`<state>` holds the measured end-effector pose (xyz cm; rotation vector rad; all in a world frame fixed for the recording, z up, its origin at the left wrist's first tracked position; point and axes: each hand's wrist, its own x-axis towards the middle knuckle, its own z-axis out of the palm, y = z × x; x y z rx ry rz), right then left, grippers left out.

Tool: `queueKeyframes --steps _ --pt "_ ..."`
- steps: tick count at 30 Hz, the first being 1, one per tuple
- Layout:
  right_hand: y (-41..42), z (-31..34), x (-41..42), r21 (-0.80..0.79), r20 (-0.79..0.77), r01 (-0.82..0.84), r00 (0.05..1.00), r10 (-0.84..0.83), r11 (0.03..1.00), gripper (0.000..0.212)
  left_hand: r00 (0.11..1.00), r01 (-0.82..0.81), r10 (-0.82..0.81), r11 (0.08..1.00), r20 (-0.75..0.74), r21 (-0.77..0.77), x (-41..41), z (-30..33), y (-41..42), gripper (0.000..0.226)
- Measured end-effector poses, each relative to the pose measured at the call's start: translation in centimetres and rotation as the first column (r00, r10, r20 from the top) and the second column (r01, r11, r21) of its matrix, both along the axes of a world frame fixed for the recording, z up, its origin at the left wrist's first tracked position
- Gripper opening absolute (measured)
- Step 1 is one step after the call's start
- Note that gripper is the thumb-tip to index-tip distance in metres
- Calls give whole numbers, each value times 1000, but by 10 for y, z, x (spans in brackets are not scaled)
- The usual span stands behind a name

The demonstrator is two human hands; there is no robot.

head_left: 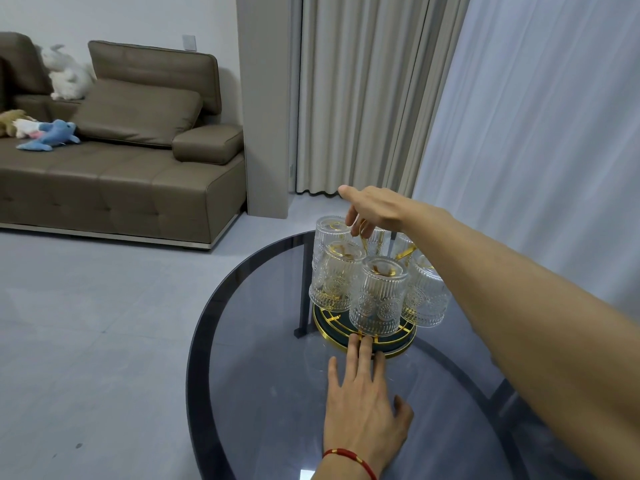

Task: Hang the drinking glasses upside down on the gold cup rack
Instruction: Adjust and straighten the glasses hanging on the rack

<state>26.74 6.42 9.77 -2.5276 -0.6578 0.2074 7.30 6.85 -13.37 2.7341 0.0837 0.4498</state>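
The gold cup rack [398, 348] stands on a round dark base near the far side of the glass table [263, 393]. Several ribbed clear drinking glasses [377, 296] hang upside down on its gold arms. My right hand [374, 207] reaches over the rack's top, its fingers pinching the gold handle loop at the centre. My left hand [363, 407] lies flat on the table, fingers spread, fingertips touching the front rim of the rack's base. It holds nothing.
The round smoked-glass table has a dark rim and black legs visible through the top. A brown sofa [114, 161] with plush toys stands at the back left. Curtains [502, 116] hang behind and to the right of the table.
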Motion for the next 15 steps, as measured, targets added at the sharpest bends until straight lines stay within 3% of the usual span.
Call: queueKeyframes --steps 12,15 --pt "-1 0 3 86 -37 5 999 -2 996 77 1000 18 -18 1000 -22 -15 -1 -1 0 77" --pt "-11 4 7 129 24 40 999 -43 991 82 999 23 -24 1000 -34 -10 -1 0 1 76"
